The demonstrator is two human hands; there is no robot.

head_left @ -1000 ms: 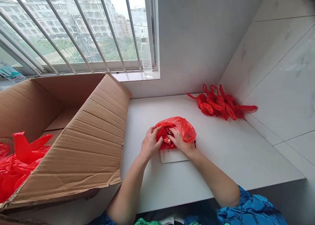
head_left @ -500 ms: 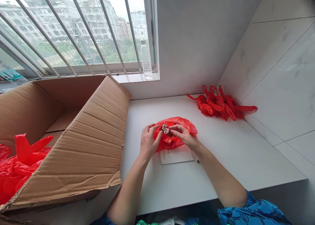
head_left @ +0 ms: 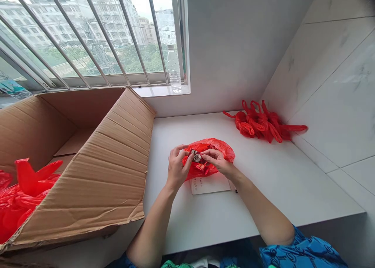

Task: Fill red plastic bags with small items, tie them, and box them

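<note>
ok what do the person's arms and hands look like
The left hand and right hand wear no gloves, and both forearms are bare. The right sleeve is bright blue with dark, script-like markings; the left sleeve barely shows.

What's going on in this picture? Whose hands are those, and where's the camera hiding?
No machine here, just a person's bare left hand and right hand. The camera is on that person's head, looking forward and down, so you see what's before them.

The right fingertips seem to hold a small dark wrapped packet at the mouth of an open red bag. The left hand is at the bag's edge; I can't tell how firmly it grips.

Under the bag, on the white table, lies something flat with print. Knotted red bags sit farther back.
</note>
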